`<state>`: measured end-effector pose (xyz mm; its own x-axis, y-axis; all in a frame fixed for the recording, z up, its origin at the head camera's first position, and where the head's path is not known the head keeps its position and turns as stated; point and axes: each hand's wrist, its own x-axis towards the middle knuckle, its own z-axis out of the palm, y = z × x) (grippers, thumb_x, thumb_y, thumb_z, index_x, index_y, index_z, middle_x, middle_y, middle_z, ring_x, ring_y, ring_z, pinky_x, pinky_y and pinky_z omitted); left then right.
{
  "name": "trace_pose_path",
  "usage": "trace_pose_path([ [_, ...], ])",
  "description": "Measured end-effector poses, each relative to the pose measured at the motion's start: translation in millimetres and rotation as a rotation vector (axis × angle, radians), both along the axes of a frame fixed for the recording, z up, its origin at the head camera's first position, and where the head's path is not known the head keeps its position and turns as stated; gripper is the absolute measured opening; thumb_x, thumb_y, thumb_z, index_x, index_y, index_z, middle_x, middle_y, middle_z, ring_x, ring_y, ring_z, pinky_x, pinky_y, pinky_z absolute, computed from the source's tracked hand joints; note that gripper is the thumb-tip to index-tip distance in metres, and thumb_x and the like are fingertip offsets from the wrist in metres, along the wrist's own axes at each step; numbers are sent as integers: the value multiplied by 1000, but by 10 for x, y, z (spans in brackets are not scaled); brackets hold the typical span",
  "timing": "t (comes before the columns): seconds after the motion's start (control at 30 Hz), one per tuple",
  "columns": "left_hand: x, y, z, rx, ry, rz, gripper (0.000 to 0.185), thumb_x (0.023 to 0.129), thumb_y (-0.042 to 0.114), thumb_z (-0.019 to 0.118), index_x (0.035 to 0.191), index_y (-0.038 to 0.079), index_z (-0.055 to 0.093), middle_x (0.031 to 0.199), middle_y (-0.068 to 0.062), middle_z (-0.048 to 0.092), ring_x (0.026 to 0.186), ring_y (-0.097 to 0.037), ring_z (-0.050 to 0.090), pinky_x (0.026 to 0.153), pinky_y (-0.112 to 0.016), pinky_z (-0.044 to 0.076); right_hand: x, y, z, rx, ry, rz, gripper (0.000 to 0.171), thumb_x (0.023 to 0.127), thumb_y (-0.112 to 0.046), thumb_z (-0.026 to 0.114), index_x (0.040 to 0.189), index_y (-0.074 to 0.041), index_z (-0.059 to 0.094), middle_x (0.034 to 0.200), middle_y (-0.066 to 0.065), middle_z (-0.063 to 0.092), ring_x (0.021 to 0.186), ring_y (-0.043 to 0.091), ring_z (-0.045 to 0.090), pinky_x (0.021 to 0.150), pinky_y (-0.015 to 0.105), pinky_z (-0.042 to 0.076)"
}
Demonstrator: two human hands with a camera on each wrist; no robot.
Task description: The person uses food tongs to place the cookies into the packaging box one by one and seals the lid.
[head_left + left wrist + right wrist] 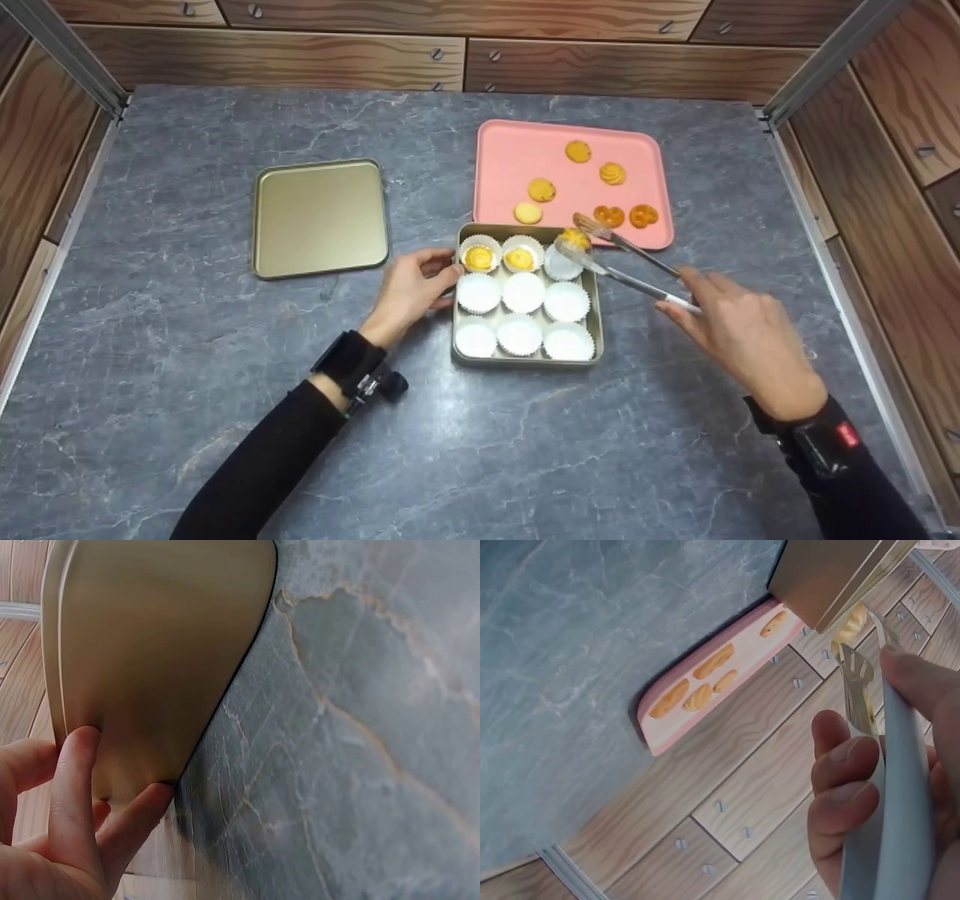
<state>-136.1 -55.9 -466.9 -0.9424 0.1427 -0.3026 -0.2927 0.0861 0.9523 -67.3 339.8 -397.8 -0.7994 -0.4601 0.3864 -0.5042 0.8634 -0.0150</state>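
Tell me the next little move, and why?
Perhaps the right hand should lower the tongs slightly to set the yellow cookie in the back-right paper cup: it's pinched at that cup's far edge, and the other cups in that row hold one each.

Wood-grain walls (pixel 315 56) around a marbled bench (pixel 420 450)

The bench top is mottled blue-grey, crossed by tan veins (pixel 322 699). Behind it and along both sides, the walls show brown plank patterns with dark joints and slotted screw heads (pixel 256 11). Grey metal posts (pixel 64 56) slant at the far corners; pale strips (pixel 58 264) edge the sides. A soft white glare (pixel 480 431) lies near the front.
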Motion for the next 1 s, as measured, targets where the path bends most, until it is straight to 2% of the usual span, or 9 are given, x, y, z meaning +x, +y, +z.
trace_pose_path([
  [0.13, 0, -1, 3, 7, -9, 0, 46, 96, 12, 74, 139, 2, 62, 131, -17, 68, 110, -26, 71, 78, -30, 67, 22, -33, 17, 69, 31, 13, 53, 89, -33, 81, 123, 3, 64, 81, 19, 68, 49, 31, 58, 34, 45, 53],
  [0.27, 2, -3, 7, 4, -9, -2, 46, 96, 13, 74, 139, 2, 62, 131, -17, 68, 109, -25, 71, 78, -30, 67, 25, -57, 36, 123, 23, 12, 53, 88, -31, 82, 124, 2, 63, 78, 17, 66, 48, 28, 56, 33, 41, 50],
  [0.6, 8, -6, 13, 0, 2, -6, 46, 97, 14, 73, 139, 1, 61, 133, -17, 67, 111, -25, 70, 78, -30, 67, 11, -135, 117, 182, 43, 19, 54, 87, -32, 83, 124, 2, 63, 75, 14, 62, 47, 26, 52, 31, 40, 46],
  [0.77, 10, -2, 11, -14, 3, -5, 45, 96, 14, 73, 139, 2, 62, 132, -16, 67, 109, -25, 71, 78, -30, 67, -1, -186, 164, 197, 48, 10, 59, 83, -31, 88, 126, 1, 65, 73, 13, 60, 46, 24, 48, 30, 38, 45],
  [1.0, 14, 4, 6, -27, 4, 4, 45, 96, 14, 75, 137, 2, 63, 131, -17, 67, 108, -25, 71, 77, -30, 68, -4, -205, 165, 202, 44, -2, 62, 81, -31, 89, 128, 1, 65, 75, 16, 62, 49, 28, 52, 32, 41, 48],
])
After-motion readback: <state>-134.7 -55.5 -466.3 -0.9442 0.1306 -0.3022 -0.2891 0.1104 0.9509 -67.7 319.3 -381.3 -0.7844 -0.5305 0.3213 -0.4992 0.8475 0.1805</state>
